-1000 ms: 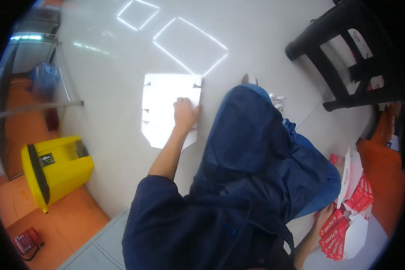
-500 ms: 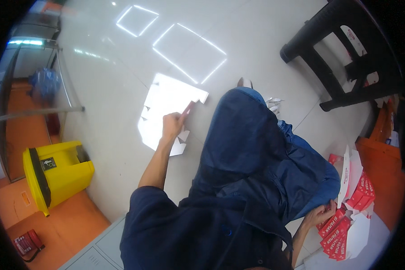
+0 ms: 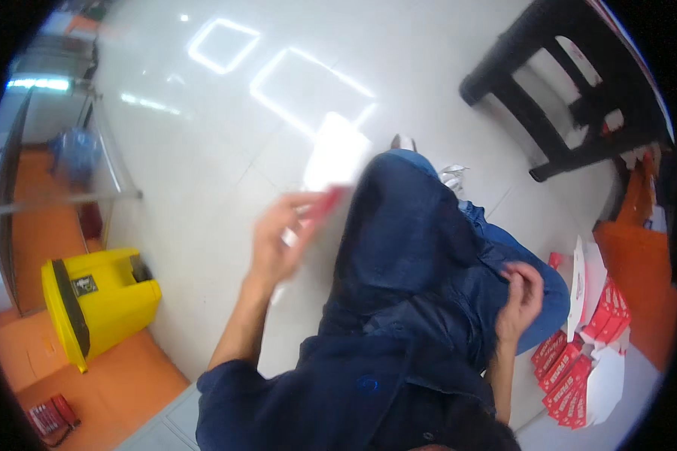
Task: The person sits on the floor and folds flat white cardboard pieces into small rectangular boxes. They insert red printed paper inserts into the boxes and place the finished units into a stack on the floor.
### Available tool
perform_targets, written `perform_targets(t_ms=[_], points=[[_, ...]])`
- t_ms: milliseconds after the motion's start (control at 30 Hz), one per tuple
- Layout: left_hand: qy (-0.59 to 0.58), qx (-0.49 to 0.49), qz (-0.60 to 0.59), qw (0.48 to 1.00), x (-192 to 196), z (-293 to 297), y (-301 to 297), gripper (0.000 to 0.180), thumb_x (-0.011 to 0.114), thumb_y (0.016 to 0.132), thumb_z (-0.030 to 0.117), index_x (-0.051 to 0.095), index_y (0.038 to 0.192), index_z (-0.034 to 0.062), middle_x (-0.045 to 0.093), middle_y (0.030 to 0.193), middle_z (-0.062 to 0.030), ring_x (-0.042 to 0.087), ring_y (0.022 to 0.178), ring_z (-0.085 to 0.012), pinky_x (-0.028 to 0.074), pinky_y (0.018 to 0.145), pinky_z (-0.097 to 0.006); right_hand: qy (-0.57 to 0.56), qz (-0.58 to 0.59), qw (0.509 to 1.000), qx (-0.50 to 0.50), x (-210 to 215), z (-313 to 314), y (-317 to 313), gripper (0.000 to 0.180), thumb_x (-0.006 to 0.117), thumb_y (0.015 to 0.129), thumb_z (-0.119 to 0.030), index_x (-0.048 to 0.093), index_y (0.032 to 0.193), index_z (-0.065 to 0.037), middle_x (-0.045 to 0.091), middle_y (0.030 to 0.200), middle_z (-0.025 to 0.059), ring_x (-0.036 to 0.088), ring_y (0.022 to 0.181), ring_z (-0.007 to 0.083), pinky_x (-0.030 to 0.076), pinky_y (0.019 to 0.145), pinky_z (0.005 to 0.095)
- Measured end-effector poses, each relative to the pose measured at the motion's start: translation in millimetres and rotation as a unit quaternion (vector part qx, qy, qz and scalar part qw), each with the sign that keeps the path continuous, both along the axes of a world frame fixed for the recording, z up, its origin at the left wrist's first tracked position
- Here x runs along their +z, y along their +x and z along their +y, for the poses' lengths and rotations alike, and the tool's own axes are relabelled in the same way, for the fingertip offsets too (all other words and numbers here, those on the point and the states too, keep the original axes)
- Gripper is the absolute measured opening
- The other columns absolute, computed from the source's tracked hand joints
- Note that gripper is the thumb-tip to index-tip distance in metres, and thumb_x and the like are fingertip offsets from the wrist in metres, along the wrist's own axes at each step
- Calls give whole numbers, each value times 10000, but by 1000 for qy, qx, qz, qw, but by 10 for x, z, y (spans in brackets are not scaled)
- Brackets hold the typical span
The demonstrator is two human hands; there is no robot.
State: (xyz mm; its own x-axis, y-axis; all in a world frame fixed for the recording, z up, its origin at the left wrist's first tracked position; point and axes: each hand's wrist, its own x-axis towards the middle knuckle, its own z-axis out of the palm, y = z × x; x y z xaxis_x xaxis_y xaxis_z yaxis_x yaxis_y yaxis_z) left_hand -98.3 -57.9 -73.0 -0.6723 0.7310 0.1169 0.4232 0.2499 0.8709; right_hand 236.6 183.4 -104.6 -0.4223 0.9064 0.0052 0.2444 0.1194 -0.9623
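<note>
Card (image 3: 335,156) in our left hand (image 3: 280,233), near knee (image 3: 391,192), looks up off floor (image 3: 203,158). Pick-up done, we think; full fold looks not done yet, blur hides bends. Right hand (image 3: 521,299) loose, half curled, over lap (image 3: 444,301); looks bare. Red packs (image 3: 568,385) at right.

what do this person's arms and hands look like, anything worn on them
Left hand and right hand look ungloved, with no watch or band visible. The dark navy left sleeve is short, leaving the forearm bare.

Left hand (image 3: 277,234), blurred, seems closed in a pinch; right hand (image 3: 520,295) curls loosely.
</note>
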Motion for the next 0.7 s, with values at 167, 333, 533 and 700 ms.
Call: perform_targets(t_ms=[167,333,533,700], points=[[-20,-187,-63,980,301,403,909,146,742,863,58,607,812,34,701,1212,-189,613,1248,-372,435,1094,-435,-441,263,846,145,108,-166,-730,419,466,1097,-271,521,1395,19,604,1303,100,603,1195,201,546,968,383],[-139,-66,-192,969,217,832,885,167,602,991,185,591,971,19,673,981,-149,638,975,-256,488,893,-371,-397,156,847,318,184,-75,-674,397,595,975,-83,574,1362,4,636,1220,55,613,1129,154,492,975,301],[-195,-118,-265,937,204,909,891,294,623,1001,278,597,912,-2,607,796,-55,557,767,-127,458,719,-287,-321,184,850,376,220,-317,-690,388,731,917,-15,569,1269,-29,557,1308,82,558,1264,201,539,1011,374],[-122,-124,-314,933,82,837,903,293,655,991,257,587,873,-3,564,754,-28,502,739,-102,424,659,-286,-386,179,846,320,115,-350,-748,391,739,936,-52,549,1276,-14,596,1275,85,646,1165,218,568,964,368]])
